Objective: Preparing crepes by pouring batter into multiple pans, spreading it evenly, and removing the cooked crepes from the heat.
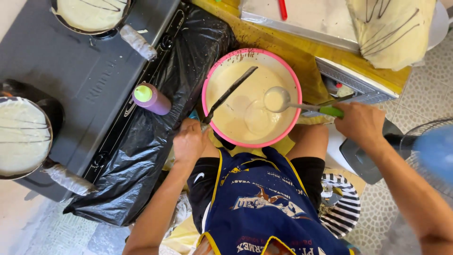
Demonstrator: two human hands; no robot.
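Note:
A pink-rimmed bowl (293, 73) of pale batter rests between my knees. My right hand (361, 123) grips the green handle of a metal ladle (277, 99), whose cup sits over the batter with batter in it. My left hand (189, 140) holds a dark flat spatula (230, 92) that slants across the bowl's left side. Two pans with pale crepes striped with dark lines stand on a grey stove (80, 71), one at the top (89, 14), one at the left (23, 137).
A purple squeeze bottle with a green cap (151, 98) stands on black plastic sheeting (146, 156). A metal tray (311, 19) and a stack of folded crepes (391, 28) lie on the yellow table at the top right. A blue fan (432, 153) sits at the right.

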